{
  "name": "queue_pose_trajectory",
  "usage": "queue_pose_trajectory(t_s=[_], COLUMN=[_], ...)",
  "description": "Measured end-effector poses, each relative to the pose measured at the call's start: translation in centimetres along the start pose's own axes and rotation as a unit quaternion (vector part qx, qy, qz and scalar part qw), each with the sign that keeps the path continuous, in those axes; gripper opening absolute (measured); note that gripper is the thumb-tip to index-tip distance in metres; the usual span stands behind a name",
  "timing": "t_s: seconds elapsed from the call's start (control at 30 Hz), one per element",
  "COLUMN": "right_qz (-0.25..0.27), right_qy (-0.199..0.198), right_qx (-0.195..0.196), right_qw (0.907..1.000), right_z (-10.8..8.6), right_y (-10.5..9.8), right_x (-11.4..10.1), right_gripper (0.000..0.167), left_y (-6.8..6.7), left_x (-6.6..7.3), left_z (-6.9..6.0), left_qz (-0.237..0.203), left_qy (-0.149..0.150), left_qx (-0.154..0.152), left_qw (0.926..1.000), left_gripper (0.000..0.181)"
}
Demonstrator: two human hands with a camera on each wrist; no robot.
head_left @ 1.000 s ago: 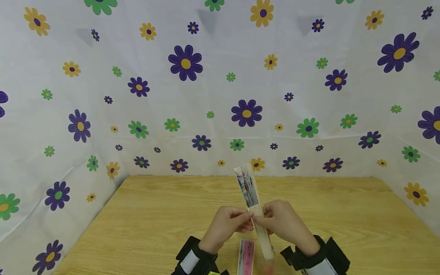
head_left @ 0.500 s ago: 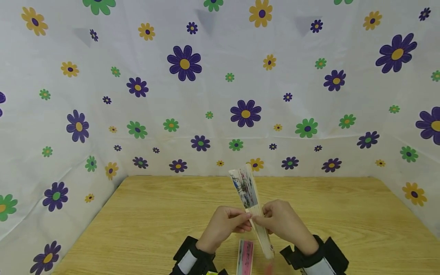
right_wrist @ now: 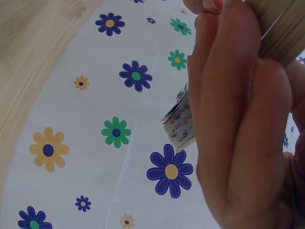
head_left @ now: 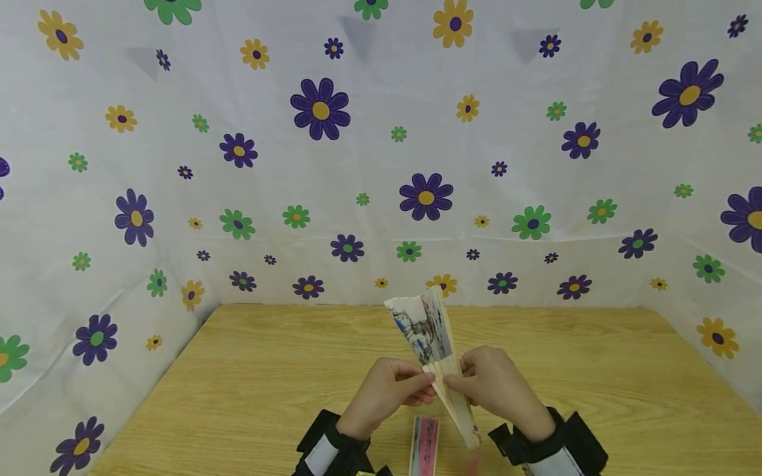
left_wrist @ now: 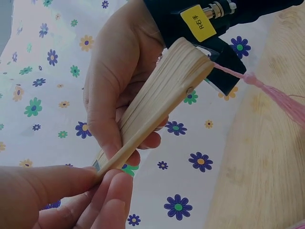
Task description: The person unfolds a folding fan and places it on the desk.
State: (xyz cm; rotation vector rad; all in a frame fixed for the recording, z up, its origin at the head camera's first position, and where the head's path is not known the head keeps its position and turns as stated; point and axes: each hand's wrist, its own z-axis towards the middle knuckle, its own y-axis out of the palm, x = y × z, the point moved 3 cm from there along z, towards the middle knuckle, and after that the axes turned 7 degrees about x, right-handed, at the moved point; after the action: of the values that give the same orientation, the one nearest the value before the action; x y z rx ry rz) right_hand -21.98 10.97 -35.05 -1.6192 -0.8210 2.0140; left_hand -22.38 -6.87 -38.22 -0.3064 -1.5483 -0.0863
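A partly spread folding fan (head_left: 421, 334) is held up over the table, its printed leaf at the top and its wooden ribs narrowing to a pivot below. My left hand (head_left: 389, 391) pinches the left outer rib between thumb and fingers. On the right edge of the ribs, my right hand (head_left: 497, 387) grips with thumb and curled fingers. In the left wrist view a pink tassel (left_wrist: 281, 100) hangs from the pivot end of the ribs (left_wrist: 157, 95). The right wrist view shows the pleated leaf (right_wrist: 180, 126) beyond the right hand's fingers.
A narrow box (head_left: 424, 444) with a pink and grey printed face lies on the wooden table (head_left: 286, 357) just below the fan. White cloth (head_left: 369, 158) with flowers surrounds the table at the back and sides. Black straps with devices circle both wrists.
The fan has spread wider: its left outer rib and leaf have swung left while the right part stays nearly in place. Both hands keep their hold, and the box has not moved.
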Motion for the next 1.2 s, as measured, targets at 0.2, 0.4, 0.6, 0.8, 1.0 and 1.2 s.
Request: queue_pose_trajectory(t_s=[0.2, 0.4, 0.6, 0.8, 1.0, 1.2], right_qz=[0.005, 0.005, 0.006, 0.001, -0.017, -0.021], right_qy=[0.010, 0.006, 0.002, 0.002, 0.011, 0.024], right_qx=[-0.005, -0.002, -0.002, 0.002, 0.019, 0.022], right_qw=[0.9999, 1.0000, 1.0000, 1.0000, 0.9996, 0.9993], right_z=[0.01, 0.03, 0.06, 0.03, 0.01, 0.11], right_y=[-0.20, -0.32, -0.38, -0.57, -0.83, -0.86], right_x=[0.09, 0.25, 0.31, 0.32, 0.40, 0.43], right_gripper=[0.022, 0.021, 0.020, 0.021, 0.024, 0.022], left_y=[-0.08, -0.26, -0.25, -0.28, -0.30, -0.35], left_x=[0.26, 0.17, 0.09, 0.18, 0.27, 0.28], left_z=[-0.19, -0.16, -0.17, -0.15, -0.12, 0.06], left_qz=[0.011, 0.023, 0.034, 0.029, 0.027, 0.030], left_qy=[0.001, -0.006, -0.001, -0.005, -0.008, -0.007], left_qx=[-0.002, 0.006, 0.005, 0.006, 0.004, 0.003], left_qw=[0.9999, 0.9997, 0.9994, 0.9996, 0.9996, 0.9995], left_gripper=[0.027, 0.027, 0.027, 0.027, 0.027, 0.027])
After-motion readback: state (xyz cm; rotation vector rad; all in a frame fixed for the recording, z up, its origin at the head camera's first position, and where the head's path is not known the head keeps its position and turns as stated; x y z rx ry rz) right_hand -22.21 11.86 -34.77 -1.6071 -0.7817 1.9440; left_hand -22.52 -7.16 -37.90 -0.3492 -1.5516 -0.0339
